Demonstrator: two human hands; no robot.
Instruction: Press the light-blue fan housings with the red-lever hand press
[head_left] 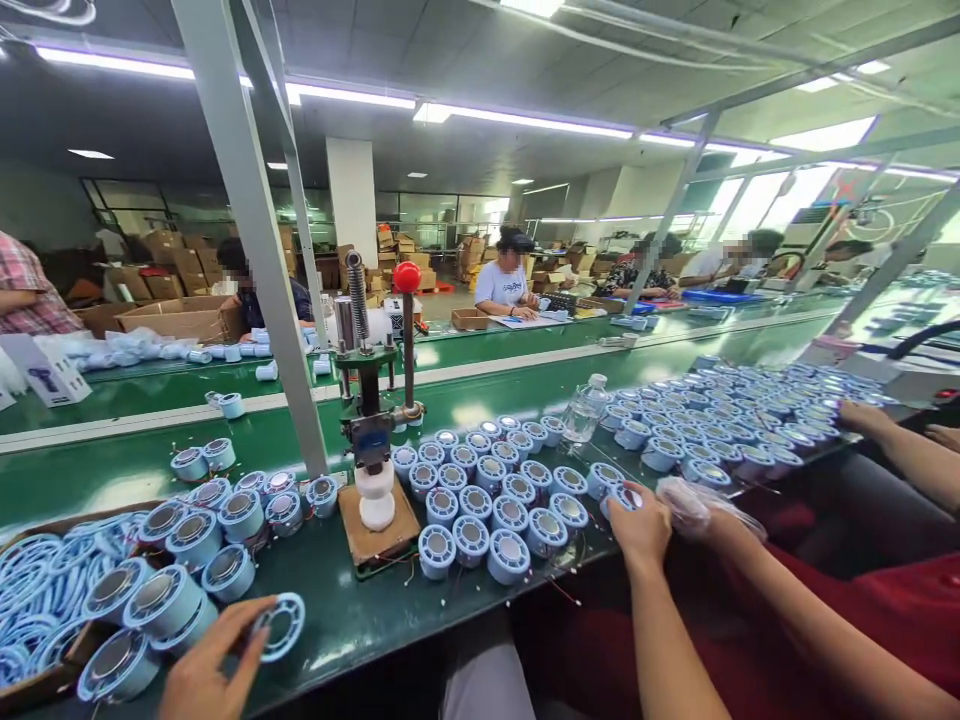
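Observation:
My left hand point(217, 655) pinches a light blue slotted ring point(295, 630) between thumb and fingers, tilted above the front edge of the bench. Close beside it, light blue round housings with silver discs point(161, 600) are grouped, some stacked. A carton point(75, 655) of loose light blue rings point(56, 570) lies at the far left. My right hand point(641, 525) grips a similar round housing point(632, 496) at the right end of a cluster of housings point(510, 515); its fingers partly cover it. Thin wires trail from several housings.
A hand press point(371, 400) with a red-knobbed lever point(406, 278) stands between the groups, a white block point(375, 500) under it. A clear bottle point(585, 410) stands behind the housings. A co-worker's plastic-covered hand point(690, 505) is right beside mine. A grey post point(259, 240) rises behind.

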